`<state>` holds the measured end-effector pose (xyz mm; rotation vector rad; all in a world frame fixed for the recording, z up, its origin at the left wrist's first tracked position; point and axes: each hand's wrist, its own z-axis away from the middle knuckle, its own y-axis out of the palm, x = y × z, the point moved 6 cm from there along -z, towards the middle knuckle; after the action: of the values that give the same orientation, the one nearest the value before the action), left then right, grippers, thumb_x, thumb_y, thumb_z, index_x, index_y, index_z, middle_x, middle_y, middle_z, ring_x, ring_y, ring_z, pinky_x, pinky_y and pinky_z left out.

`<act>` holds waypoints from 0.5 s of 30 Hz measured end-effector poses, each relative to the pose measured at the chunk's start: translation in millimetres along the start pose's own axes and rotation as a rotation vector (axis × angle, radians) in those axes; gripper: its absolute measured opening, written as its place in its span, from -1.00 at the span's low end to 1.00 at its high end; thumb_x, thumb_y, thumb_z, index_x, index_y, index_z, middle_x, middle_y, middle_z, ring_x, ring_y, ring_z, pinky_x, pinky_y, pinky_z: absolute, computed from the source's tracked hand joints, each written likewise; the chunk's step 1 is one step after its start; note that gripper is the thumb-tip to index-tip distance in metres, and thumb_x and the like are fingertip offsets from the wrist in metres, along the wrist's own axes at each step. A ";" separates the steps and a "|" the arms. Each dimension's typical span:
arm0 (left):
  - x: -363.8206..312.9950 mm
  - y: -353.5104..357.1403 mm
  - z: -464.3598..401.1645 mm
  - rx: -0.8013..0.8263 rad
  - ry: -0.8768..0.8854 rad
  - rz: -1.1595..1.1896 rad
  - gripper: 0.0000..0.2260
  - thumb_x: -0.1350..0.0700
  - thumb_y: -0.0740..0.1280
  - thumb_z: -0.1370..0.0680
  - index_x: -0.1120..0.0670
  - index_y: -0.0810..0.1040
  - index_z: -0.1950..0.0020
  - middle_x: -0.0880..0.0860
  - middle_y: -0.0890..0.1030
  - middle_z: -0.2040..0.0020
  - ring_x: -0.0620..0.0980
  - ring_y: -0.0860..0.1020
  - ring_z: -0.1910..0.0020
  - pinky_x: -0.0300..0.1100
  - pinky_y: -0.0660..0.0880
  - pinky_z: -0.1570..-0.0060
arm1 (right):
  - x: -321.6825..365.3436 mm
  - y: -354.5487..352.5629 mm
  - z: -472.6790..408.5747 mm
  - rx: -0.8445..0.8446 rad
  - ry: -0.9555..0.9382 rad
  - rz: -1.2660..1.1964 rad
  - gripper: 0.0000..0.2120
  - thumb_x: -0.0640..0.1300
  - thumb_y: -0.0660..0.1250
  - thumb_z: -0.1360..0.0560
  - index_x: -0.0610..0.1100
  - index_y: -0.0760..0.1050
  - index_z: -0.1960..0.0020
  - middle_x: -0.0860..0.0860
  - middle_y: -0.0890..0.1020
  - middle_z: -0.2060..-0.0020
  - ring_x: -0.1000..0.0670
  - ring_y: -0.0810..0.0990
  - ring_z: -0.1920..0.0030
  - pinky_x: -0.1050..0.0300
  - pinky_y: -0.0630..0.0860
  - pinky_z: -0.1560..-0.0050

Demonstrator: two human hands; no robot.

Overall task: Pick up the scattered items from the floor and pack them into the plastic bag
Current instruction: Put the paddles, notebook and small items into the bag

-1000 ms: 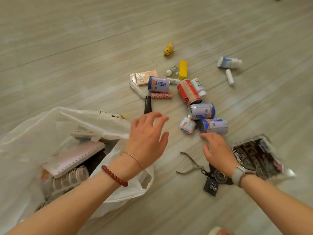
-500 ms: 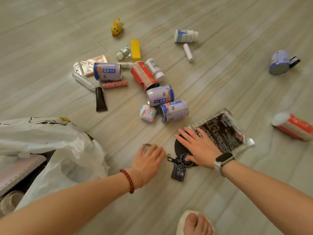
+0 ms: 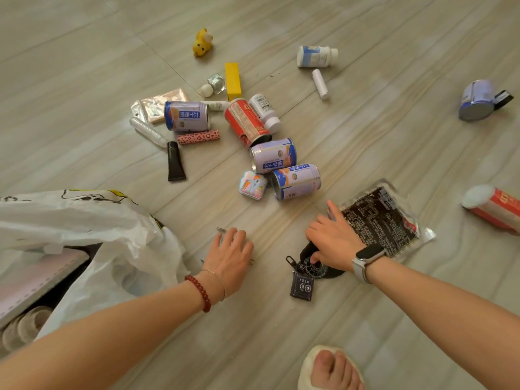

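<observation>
Since half a second ago, fingers of the right hand [image 3: 333, 239] are being curled round the black keyring pouch [image 3: 315, 264] while the left hand [image 3: 230, 256] is being laid over the pliers [image 3: 221, 230] — grip unclear — so both are judged to need lifting into the plastic bag [image 3: 92, 229] lying just left.

Four purple cans [image 3: 187, 116], two red cans [image 3: 246, 122], two white bottles [image 3: 316, 56].

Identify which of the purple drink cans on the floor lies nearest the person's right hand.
The purple can beside the small pony tin, just ahead of the right hand. The other purple cans lie farther off.
</observation>
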<state>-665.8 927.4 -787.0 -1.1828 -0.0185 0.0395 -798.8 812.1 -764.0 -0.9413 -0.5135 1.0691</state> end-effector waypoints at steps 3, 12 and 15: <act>13.6 4.2 6.2 0.059 -0.060 -0.004 -0.50 0.15 0.33 -0.38 0.07 0.27 -0.30 0.18 0.24 -0.40 0.28 0.14 -0.44 0.23 0.23 -0.31 | 7.3 -1.7 0.3 0.011 -0.014 -0.056 -0.65 0.11 0.36 -0.39 -0.14 0.47 0.00 -0.04 0.61 0.01 -0.07 0.47 -0.12 -0.01 0.12 -0.40; 26.3 -3.8 2.3 0.123 -0.033 -0.025 -0.65 0.05 0.29 -0.45 0.08 0.34 -0.20 0.15 0.39 -0.17 0.16 0.40 -0.08 -0.08 0.38 0.10 | 11.6 -13.5 7.7 0.026 0.096 -0.323 -0.72 0.09 0.28 -0.47 -0.12 0.56 0.06 -0.07 0.64 0.10 -0.11 0.58 0.06 0.09 0.43 0.16; 25.0 -21.9 3.7 0.104 -0.054 0.113 -0.57 0.03 0.28 -0.41 0.12 0.30 -0.22 0.13 0.32 -0.19 0.14 0.32 -0.12 -0.08 0.38 0.04 | 1.2 -27.2 8.0 -0.065 0.186 -0.562 -0.76 0.07 0.32 -0.44 -0.07 0.58 0.01 -0.03 0.64 0.06 -0.08 0.58 0.02 0.07 0.48 0.08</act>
<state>-640.6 923.6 -765.5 -1.0781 0.0032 0.1698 -790.5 811.8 -736.8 -0.8710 -0.6129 0.4566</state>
